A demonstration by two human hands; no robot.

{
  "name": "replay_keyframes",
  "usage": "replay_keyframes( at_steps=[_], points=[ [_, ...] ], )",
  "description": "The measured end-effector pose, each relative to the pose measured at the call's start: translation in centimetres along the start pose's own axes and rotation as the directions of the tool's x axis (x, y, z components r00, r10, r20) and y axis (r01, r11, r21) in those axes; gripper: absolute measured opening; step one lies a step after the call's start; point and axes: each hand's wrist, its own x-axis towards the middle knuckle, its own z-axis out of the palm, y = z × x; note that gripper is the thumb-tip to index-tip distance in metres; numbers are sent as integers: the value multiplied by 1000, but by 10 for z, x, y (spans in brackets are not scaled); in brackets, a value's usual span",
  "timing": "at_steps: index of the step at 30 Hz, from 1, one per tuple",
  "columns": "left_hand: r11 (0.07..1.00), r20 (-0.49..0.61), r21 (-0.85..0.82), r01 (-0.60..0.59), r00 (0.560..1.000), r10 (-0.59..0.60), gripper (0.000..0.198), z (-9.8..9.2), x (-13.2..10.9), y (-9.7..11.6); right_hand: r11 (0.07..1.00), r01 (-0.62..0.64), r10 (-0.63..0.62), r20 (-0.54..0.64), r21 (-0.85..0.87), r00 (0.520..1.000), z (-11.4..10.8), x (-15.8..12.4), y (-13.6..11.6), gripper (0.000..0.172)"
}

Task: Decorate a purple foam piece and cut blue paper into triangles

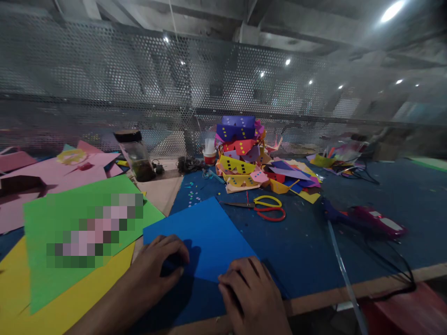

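Blue sheet (pixel 206 237) lies flat on the worktop (pixel 296 260), its far corner angled away from the person and its near edge between the two hands. The left hand (pixel 155 260) reaches in over the sheet's left side, with its forearm (pixel 115 302) slanting up from the lower left. Its wrist is low and its knuckles are raised; the fingers arch forward and down, and the thumb points along beneath them, leaving a small shadowed hollow. The tips come close together above the sheet, but whether they pinch it I cannot tell. The right hand (pixel 251 284) sits at the sheet's near right edge, back upward, with its fingers bent and drawn close to one another. Their tips point left at the near edge; I cannot tell whether they grip the paper or merely rest there.

Just beyond the sheet's far corner, scissors (pixel 256 204) lie with their tip toward it and their yellow and red handles to its right. Left of the sheet is a green sheet (pixel 70 214), lying over a yellow sheet (pixel 91 288). A pile of coloured paper pieces (pixel 240 165) stands beyond the blue sheet, and a glue gun (pixel 366 218) lies well to its right.
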Motion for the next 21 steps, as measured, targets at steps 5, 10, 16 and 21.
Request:
replay_keyframes(
  at_steps=[5,10,16,21],
  points=[
    [1000,-17,-23,6,1000,-7,13,-2,-3,-12,999,3,-3,-17,43,1000,1,0,1,15],
    [999,-34,-40,25,999,-27,16,-6,-4,-17,999,4,-3,-20,48,1000,3,-1,2,15],
    [999,-65,22,34,997,-32,21,-3,-5,-23,998,6,-4,-20,58,1000,2,0,2,14],
    [1000,-112,14,25,993,-24,21,2,-6,-24,999,8,-6,-26,48,1000,2,0,3,15]
  ],
)
